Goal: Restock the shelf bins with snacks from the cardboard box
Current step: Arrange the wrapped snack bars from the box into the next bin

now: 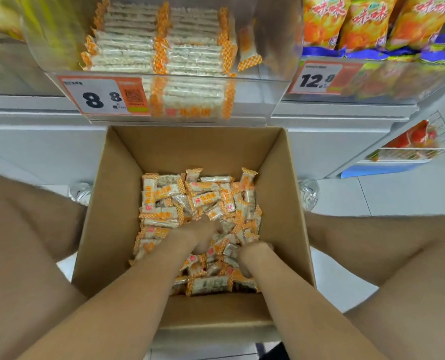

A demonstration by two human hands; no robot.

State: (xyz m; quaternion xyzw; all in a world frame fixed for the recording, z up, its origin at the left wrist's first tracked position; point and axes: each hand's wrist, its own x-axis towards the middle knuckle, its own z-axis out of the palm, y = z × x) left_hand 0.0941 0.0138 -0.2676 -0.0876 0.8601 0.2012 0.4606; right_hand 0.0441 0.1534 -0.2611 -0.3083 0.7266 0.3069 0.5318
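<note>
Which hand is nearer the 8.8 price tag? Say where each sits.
Left. The left hand is among the snack bars, further forward toward the price tag; the right hand lies behind it and further right.

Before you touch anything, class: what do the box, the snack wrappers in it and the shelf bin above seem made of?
The box looks like matt brown cardboard: flat creased walls, dull surface. The snack wrappers seem thin glossy plastic film: partly see-through, crimped ends. The shelf bin looks like clear rigid plastic, perhaps acrylic: the packs show through its front.
</note>
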